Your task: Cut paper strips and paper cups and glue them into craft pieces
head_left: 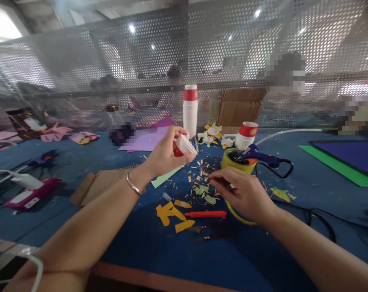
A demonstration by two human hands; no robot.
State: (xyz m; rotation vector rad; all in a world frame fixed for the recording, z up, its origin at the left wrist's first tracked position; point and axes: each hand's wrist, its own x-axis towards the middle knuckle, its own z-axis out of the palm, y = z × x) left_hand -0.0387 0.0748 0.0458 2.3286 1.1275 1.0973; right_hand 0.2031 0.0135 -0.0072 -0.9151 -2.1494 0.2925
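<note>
My left hand (167, 152) grips a red-and-white paper cup (185, 147), tilted so its mouth points to the lower right. To the right, the fingertips of my right hand (244, 192) are pinched together above scattered paper scraps (202, 190); whatever they hold is too small to make out. Behind that hand stands a yellow tape roll (227, 157), with a blue glue gun (264, 157) resting across its top. Below lie a red marker (206, 214), orange-yellow paper pieces (165, 214) and dark-handled thread snips (217, 232), blurred in shadow.
A tall stack of paper cups (190, 117) and a shorter cup stack (246, 134) stand at the back, near paper cutouts (213, 129). Cardboard (106, 184) and a pink power strip (35, 194) lie left. Black cable (319, 223) and colored sheets (348, 160) lie right.
</note>
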